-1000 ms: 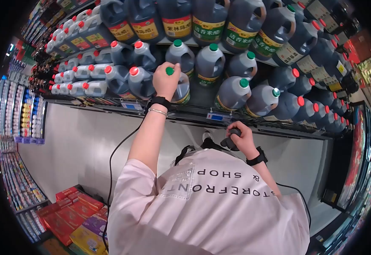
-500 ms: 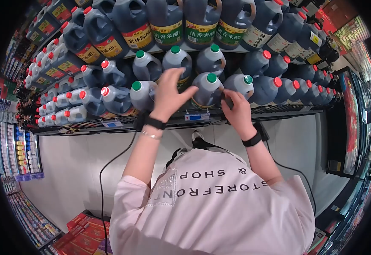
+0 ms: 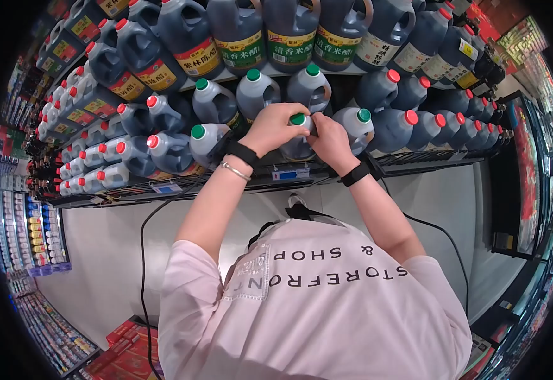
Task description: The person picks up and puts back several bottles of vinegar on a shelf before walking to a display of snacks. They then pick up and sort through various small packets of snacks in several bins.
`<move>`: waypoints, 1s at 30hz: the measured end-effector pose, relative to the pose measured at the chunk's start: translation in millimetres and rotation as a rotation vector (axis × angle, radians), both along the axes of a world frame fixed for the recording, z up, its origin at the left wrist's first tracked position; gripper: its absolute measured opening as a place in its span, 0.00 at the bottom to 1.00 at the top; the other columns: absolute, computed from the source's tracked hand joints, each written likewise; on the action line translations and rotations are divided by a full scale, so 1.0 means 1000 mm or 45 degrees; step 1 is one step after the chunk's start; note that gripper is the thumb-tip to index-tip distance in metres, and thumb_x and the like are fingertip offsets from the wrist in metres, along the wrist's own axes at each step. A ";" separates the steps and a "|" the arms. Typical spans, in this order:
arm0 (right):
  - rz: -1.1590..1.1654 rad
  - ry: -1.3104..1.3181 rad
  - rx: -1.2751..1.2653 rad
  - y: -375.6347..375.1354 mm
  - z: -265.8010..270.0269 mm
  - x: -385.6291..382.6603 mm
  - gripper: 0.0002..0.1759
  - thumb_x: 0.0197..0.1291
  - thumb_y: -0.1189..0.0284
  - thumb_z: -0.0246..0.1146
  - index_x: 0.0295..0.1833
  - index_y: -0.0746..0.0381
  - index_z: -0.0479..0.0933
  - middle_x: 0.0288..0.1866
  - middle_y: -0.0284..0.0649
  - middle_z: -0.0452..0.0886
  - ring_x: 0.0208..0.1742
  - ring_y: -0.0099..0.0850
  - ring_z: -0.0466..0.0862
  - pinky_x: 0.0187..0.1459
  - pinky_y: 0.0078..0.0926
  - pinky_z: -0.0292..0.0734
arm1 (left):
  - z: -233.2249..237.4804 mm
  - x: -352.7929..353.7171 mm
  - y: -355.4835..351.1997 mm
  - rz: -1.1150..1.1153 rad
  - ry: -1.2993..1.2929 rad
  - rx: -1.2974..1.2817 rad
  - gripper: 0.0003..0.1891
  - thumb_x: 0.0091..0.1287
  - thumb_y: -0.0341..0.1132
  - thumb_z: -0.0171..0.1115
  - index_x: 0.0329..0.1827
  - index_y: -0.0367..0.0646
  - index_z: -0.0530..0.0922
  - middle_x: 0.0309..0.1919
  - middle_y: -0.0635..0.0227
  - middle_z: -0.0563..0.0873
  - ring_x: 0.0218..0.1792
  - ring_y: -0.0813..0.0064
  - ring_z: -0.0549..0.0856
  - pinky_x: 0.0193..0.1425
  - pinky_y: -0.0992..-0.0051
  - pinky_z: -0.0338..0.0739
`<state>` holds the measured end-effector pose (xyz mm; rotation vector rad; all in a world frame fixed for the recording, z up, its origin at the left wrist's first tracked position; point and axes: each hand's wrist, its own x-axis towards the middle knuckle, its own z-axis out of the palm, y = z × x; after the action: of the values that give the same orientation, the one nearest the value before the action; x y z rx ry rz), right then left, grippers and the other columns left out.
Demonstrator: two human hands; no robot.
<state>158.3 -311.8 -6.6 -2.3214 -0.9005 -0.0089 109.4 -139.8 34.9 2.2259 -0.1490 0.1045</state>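
Left hand [image 3: 275,131]: you had thumb and fingers curled round the top of a jug [image 3: 296,150], grasping it at the green cap [image 3: 297,119].
Right hand [image 3: 332,140]: you had it at the same jug's neck from the other side, fingers bent; couldn't tell if they gripped or only touched.
Jug spot: front row of the lower shelf [image 3: 428,163], just behind the price tag [image 3: 291,174]. Body mostly hidden by your hands; couldn't tell if it tilted.
Front neighbours: left jug [image 3: 207,147] sat partly behind your left wrist; right jug [image 3: 356,130] was just beside your right hand.
Second row: three rear jugs [image 3: 257,93], green caps too.
Both flanks: red-capped jugs [image 3: 391,130].
Upper level: large labelled jugs [image 3: 291,35], in a row.
Wrists: black band [image 3: 243,152] on each; silver bangle [image 3: 235,171] on your left.
Cable [image 3: 142,253]: black, ran down past your left side.
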 end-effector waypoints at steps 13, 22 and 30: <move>0.057 0.271 0.203 0.052 -0.004 -0.017 0.14 0.46 0.70 0.67 0.39 0.64 0.77 0.31 0.50 0.81 0.37 0.50 0.82 0.38 0.42 0.75 | -0.003 -0.037 0.041 0.269 -0.231 -0.189 0.16 0.54 0.30 0.68 0.46 0.40 0.83 0.43 0.60 0.88 0.38 0.63 0.87 0.43 0.71 0.79; 0.144 0.420 0.270 0.054 -0.016 -0.027 0.17 0.44 0.74 0.67 0.43 0.63 0.77 0.36 0.49 0.80 0.38 0.47 0.81 0.40 0.39 0.75 | -0.009 -0.056 0.035 0.335 -0.160 -0.126 0.11 0.57 0.28 0.69 0.43 0.38 0.84 0.44 0.62 0.87 0.47 0.66 0.86 0.49 0.72 0.79; -0.311 -0.290 0.372 -0.076 0.026 -0.020 0.11 0.50 0.77 0.67 0.40 0.62 0.76 0.38 0.43 0.78 0.39 0.44 0.80 0.41 0.35 0.77 | 0.018 -0.048 -0.005 0.321 -0.539 0.321 0.22 0.56 0.30 0.69 0.56 0.40 0.78 0.51 0.56 0.81 0.53 0.54 0.80 0.57 0.64 0.75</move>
<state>138.3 -387.6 19.5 -2.1651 -0.6648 -0.4841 61.5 -145.1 53.3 2.4372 -0.1145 0.7317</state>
